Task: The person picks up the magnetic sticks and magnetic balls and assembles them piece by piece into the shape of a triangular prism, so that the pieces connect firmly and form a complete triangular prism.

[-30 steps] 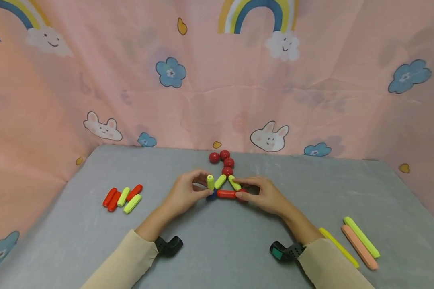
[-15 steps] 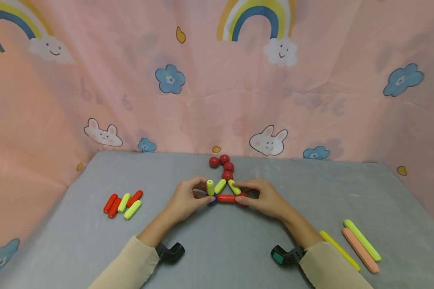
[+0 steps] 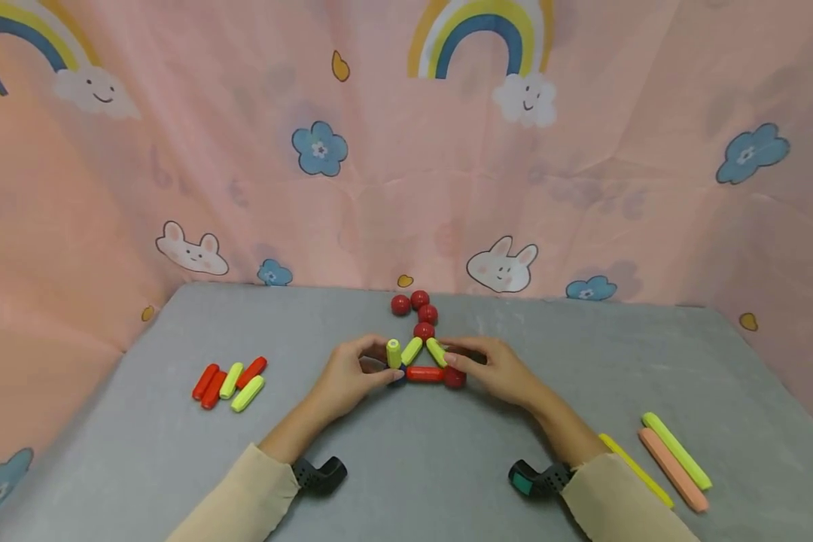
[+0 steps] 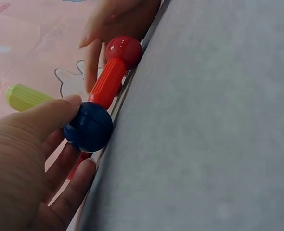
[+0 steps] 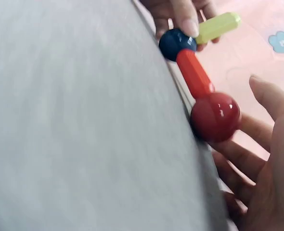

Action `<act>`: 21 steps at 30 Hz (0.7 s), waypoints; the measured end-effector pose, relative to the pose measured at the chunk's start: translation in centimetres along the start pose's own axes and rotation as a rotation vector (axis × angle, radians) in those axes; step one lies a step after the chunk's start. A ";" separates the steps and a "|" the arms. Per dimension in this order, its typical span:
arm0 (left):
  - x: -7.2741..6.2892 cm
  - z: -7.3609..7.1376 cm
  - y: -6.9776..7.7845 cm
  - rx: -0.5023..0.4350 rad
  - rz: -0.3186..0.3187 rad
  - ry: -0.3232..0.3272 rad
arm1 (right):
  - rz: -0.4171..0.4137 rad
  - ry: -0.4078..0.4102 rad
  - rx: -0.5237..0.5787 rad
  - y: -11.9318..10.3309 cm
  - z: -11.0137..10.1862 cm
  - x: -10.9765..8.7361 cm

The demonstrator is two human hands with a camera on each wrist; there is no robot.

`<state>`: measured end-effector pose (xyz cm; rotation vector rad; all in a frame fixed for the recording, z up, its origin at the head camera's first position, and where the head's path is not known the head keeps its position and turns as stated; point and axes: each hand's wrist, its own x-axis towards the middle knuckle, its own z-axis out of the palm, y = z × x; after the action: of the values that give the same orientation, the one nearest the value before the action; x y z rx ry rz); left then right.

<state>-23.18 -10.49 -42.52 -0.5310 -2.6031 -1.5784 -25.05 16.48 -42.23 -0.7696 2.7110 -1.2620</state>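
"Watching from my remote seat, I see the left hand [image 3: 345, 374] on the blue ball [image 4: 88, 127]: thumb on one side, fingers on the other, a clear pinch."

"And the right?"

"Right hand [image 3: 497, 370], thumb and fingers spread apart, right at the corner red ball [image 3: 455, 379]. My right wrist view has the thumb clear of that ball; whether a fingertip touches it, I can't tell."

"Where's the build?"

"On the grey table [image 3: 406, 452], between both hands! A red rod [image 3: 424, 374] lies level, linking blue ball to red. Two slanted rods [image 3: 412, 351], yellow-green, outline a triangle with it, and the tip red ball [image 3: 423, 331] sits where they converge."

"Anything standing?"

"One upright rod [image 3: 394, 354], yellow-green, at the blue ball. Past the tip, I count three more red balls [image 3: 427, 314], curving away leftward."

"And the edges?"

"Left, five short rods [image 3: 214, 390]: three red, two yellow-green. Right, three long sticks [image 3: 674, 470], the yellow one partly hidden by the sleeve [image 3: 616, 500]."
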 end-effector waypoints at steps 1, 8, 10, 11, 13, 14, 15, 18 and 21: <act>-0.1 -0.1 -0.2 0.005 -0.003 0.001 | 0.030 -0.007 -0.011 -0.3 -0.1 0.3; 0.1 -0.5 -0.8 -0.003 0.012 0.008 | 0.203 -0.011 -0.109 -1.8 -0.9 3.8; 0.1 -0.7 -0.9 -0.002 0.008 0.019 | 0.196 -0.019 -0.123 -1.9 -0.7 5.1; 0.1 -0.7 -1.0 -0.002 0.002 0.021 | 0.183 -0.020 -0.131 -1.9 -0.7 5.7; 0.2 -0.8 -1.0 0.000 -0.003 0.016 | 0.156 -0.011 -0.144 -1.9 -0.6 6.5; 0.2 -0.7 -1.1 0.000 -0.004 0.012 | 0.142 -0.006 -0.149 -1.9 -0.7 6.9; 0.3 -0.7 -1.0 -0.002 -0.003 0.006 | 0.124 -0.002 -0.156 -1.9 -0.7 7.1; 0.3 -0.6 -0.9 -0.018 0.002 -0.006 | 0.084 -0.001 -0.174 -2.0 -0.8 7.7; 0.2 -0.4 -0.7 -0.034 0.011 -0.010 | 0.063 -0.019 -0.195 -2.5 -0.6 8.4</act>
<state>-23.65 -11.10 -42.86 -0.5556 -2.5803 -1.6243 -31.53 11.72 -38.68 -0.7018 2.8483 -0.9840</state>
